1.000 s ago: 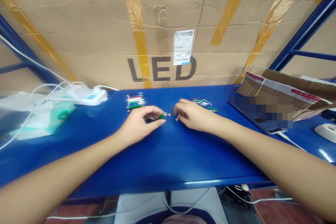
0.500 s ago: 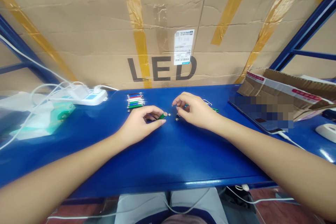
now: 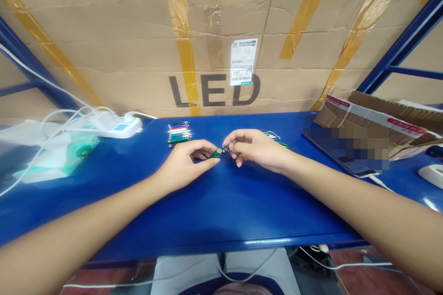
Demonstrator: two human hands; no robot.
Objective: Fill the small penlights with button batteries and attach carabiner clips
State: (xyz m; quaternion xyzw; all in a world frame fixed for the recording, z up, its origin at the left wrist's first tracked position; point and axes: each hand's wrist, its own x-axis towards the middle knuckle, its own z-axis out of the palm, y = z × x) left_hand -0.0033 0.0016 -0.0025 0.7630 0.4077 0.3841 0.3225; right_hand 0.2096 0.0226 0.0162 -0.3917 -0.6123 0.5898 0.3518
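My left hand is closed around a small green metal tube, whose round end faces right and shows between thumb and fingers. My right hand has its thumb and index finger bent together in a pinch at a small dark, silvery piece, just right of the tube's end. That piece is too small to name. Behind the right wrist lie thin items with green parts and a metal clip, partly hidden by the hand. A row of coloured metal tubes lies beyond my left hand.
On the left stand a white power strip and a green-and-white plastic packet. To the right are a dark tablet-like device on a white cable, an opened cardboard box and a white mouse. A large carton backs the blue table.
My right hand has lowered and moved in toward the tube's end, its fingers now at the small shiny pieces that lay on the table. My left hand stays almost still with the tube.
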